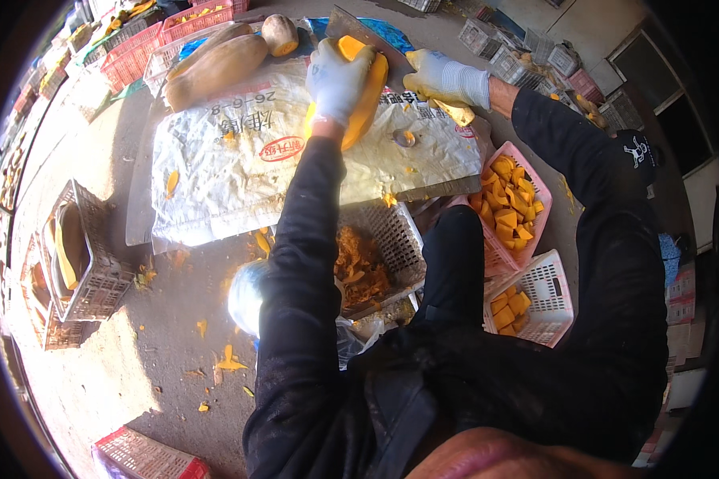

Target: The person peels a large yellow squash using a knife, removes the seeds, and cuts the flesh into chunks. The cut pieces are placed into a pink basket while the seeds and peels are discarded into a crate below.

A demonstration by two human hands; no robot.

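A long orange squash (371,102), its skin seemingly pared off, lies on a table covered with a white printed plastic sack (210,173). My left hand (338,81), in a white glove, presses on top of it and hides part of it. My right hand (437,75), also gloved, grips a large knife by its handle (455,112), whose pale end sticks out below the fist. The broad knife blade (371,33) slants past the far end of the squash; whether it touches the flesh I cannot tell.
Unpeeled squashes (221,66) lie at the table's far left. Below the right edge, a pink crate (536,206) and a white crate (554,287) hold orange chunks. Pulp scraps fill a crate (404,239) under the table. Another crate (96,287) stands left; peelings (230,359) litter the ground.
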